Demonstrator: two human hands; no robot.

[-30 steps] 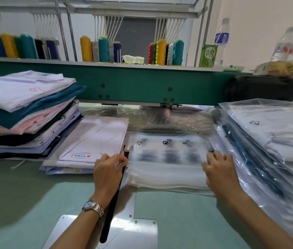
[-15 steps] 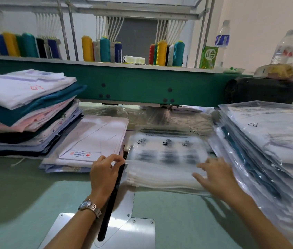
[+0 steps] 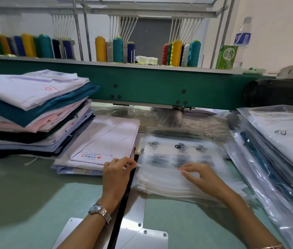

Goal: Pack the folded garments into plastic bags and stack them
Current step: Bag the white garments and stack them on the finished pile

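A pile of empty clear plastic bags point(image 3: 176, 151) with black print lies in the middle of the table. My left hand point(image 3: 117, 174) pinches the near left edge of the top bag. My right hand point(image 3: 200, 174) pinches the same near edge further right, fingers curled over the film. A folded white garment point(image 3: 106, 142) with a small label lies just left of the bags. A tall stack of folded garments point(image 3: 32, 112) in white, teal, pink and dark colours stands at the far left. Bagged garments point(image 3: 276, 146) are stacked at the right.
A green machine beam point(image 3: 151, 87) crosses behind the piles, with thread cones point(image 3: 118, 49) and a water bottle point(image 3: 242, 36) on its shelf. A metal plate point(image 3: 135, 232) with a black slot sits in the green table near me. Loose plastic film lies under the beam.
My right hand has slid left along the near edge of the bag pile and now pinches the top bag. My left hand has shifted slightly and grips the bag's left edge.
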